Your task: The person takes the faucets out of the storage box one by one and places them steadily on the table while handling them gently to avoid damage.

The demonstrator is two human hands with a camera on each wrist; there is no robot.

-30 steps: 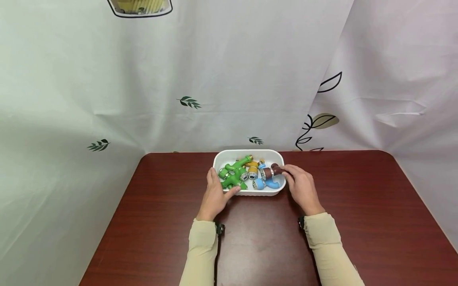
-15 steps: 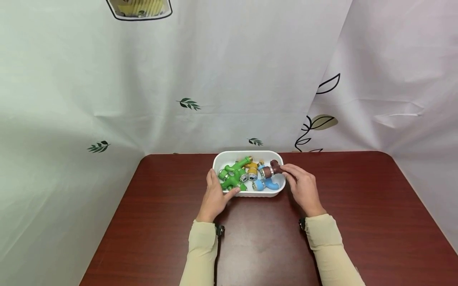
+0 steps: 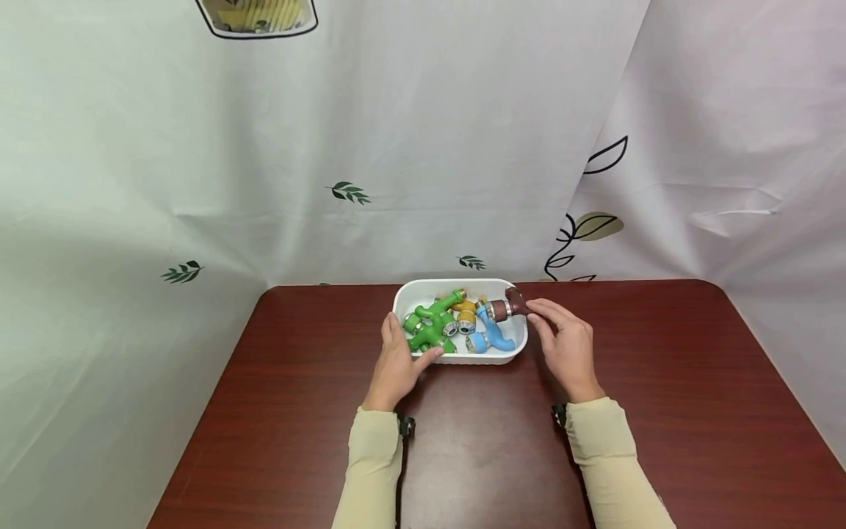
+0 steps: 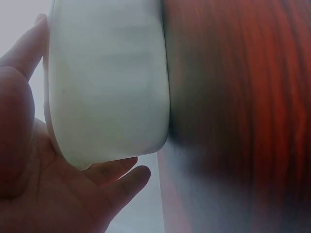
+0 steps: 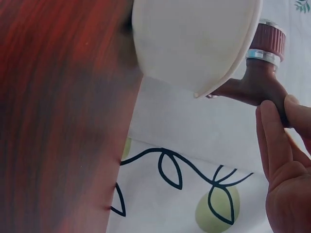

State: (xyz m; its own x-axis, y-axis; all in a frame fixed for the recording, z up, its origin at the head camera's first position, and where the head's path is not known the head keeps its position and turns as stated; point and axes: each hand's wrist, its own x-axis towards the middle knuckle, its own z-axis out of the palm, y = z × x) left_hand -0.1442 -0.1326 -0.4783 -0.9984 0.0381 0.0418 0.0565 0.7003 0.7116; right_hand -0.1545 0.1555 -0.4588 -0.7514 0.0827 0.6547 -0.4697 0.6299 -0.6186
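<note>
My right hand (image 3: 567, 349) pinches a brown plastic water tap (image 3: 507, 305) by its end, above the right part of a white tub (image 3: 492, 360). The right wrist view shows the tap's ribbed knob (image 5: 270, 40) beyond the tub's rim, with thumb and fingertips at the opposite end. My left hand (image 3: 395, 367) holds the tub's left end, its thumb on the front rim and fingers along the side. Inside the tub lie green taps (image 3: 431, 336) on the left, a yellow tap (image 3: 466, 317) in the middle and blue taps (image 3: 490, 336) on the right.
The tub stands at the far edge of a dark red wood-grain table (image 3: 297, 411). Directly behind the table hangs a white curtain (image 3: 423, 147) with leaf prints, and more pale cloth stands at both sides.
My right hand has lifted the brown tap up and slightly rightward, uncovering more of the blue tap beneath. My left hand has stayed on the tub.
</note>
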